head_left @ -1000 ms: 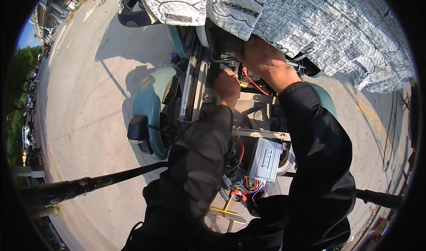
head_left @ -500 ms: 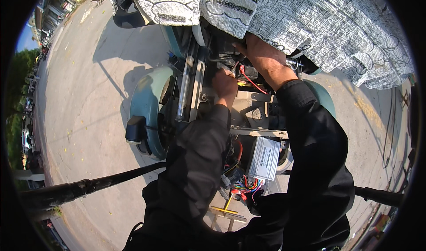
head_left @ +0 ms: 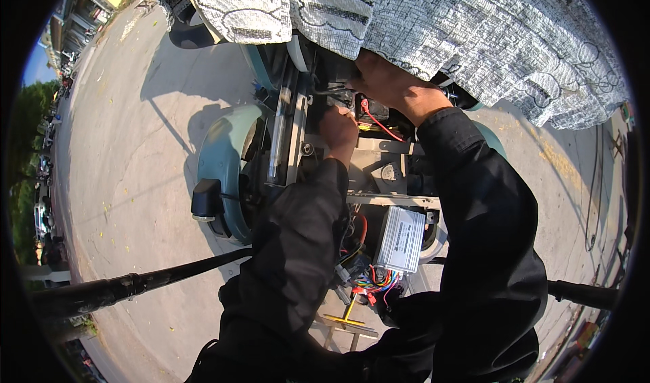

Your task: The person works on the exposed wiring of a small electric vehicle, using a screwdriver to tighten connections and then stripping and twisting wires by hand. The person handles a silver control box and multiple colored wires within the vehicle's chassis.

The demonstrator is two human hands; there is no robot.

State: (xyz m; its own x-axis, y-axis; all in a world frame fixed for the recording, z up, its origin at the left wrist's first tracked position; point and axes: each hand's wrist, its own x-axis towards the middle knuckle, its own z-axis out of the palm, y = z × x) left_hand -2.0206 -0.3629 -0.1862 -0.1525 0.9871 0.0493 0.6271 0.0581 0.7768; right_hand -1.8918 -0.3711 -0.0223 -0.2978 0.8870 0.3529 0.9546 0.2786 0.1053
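Shifted slightly leftward in view since the earlier frame: left hand, right hand and patterned grey-white cloth. Nearest: black sleeves; yellow bar; coloured wires at the lower end of a silver finned box; pale crossbar just beyond. Next: left hand, fingers curled narrow beside a dark block; cannot tell what, if anything, is between them. Red cable: lies just right of the left fingers, long axis slanting from upper left to lower right, upper end between both hands, left apparently nearer to it. Right hand: reaches leftward above the cable, fingertips obscured near the cloth; cannot tell whether gripping. Farther: teal fender at left; sunlit pavement.
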